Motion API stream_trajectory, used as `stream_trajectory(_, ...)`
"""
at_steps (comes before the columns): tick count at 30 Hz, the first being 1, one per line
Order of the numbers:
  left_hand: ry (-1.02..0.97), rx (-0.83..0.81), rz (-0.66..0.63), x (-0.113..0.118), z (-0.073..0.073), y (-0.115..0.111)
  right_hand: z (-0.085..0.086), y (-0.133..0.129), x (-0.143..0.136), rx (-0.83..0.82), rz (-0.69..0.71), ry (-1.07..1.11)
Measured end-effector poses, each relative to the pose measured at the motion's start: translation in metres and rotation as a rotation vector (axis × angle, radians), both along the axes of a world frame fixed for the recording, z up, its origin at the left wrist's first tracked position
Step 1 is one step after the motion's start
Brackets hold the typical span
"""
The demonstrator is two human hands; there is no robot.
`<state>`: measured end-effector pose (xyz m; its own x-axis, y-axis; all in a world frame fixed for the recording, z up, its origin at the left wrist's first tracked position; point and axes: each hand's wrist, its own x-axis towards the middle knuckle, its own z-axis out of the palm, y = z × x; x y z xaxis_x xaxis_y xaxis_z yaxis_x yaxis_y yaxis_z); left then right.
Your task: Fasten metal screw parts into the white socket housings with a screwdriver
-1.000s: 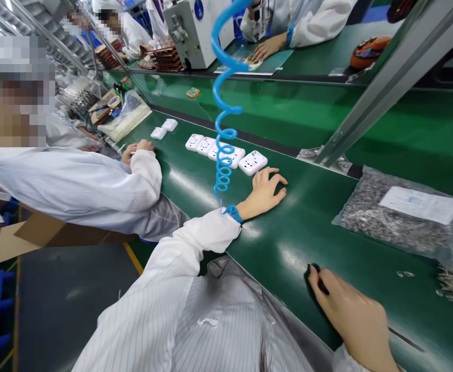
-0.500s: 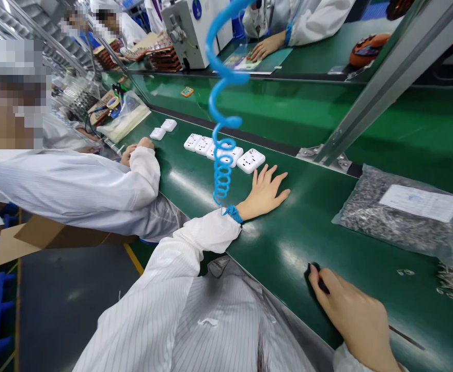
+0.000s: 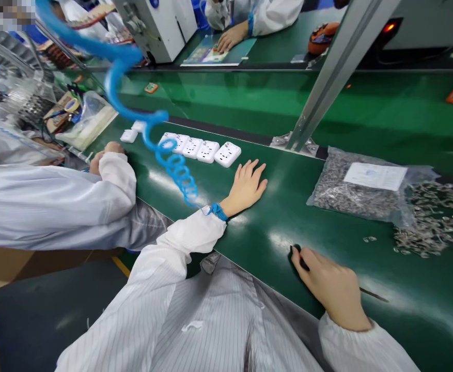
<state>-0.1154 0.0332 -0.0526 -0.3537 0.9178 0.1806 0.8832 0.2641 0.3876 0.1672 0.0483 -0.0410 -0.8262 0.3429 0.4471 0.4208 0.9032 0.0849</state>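
Note:
My left hand [image 3: 245, 188] lies on the green bench with its fingers spread, holding nothing. A blue wrist strap with a coiled blue cord [image 3: 180, 173] is round that wrist. Just beyond the fingertips is a white socket unit [image 3: 227, 154], the right end of a row of several. My right hand [image 3: 329, 284] is closed round a black-handled tool [image 3: 303, 264], low over the bench. A thin dark shaft, apparently the tool's, shows past the little-finger side; the grip hides most of the handle, so its exact kind is unclear.
A clear bag of small metal parts [image 3: 360, 191] lies at the right, beside a loose metal pile [image 3: 427, 222]. A metal post [image 3: 327, 77] rises from the bench's back edge. At the left sits a co-worker's sleeved arm [image 3: 56, 201], near two more white units [image 3: 128, 135].
The view has swung to the right, so more of the loose metal pile shows and things sit further left. Both hands keep nearly the same pose on the bench.

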Motion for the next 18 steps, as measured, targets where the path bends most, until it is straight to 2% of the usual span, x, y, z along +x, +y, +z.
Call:
stream_trajectory(4,-0.034,-0.005,-0.002,-0.006,0.0,0.002,0.002,0.0,-0.001,0.008,0.009,0.006)
stream_trajectory(9,-0.068,0.063,0.139,-0.009,-0.007,0.007,-0.001,0.001,0.0,0.042,-0.011,0.019)
stream_trajectory(14,0.023,0.017,0.05,-0.002,-0.009,0.006,-0.001,-0.002,-0.001,0.028,-0.017,0.015)
stream_trajectory(18,-0.033,-0.018,0.088,-0.026,-0.004,0.007,0.003,-0.002,-0.006,-0.023,-0.021,0.02)
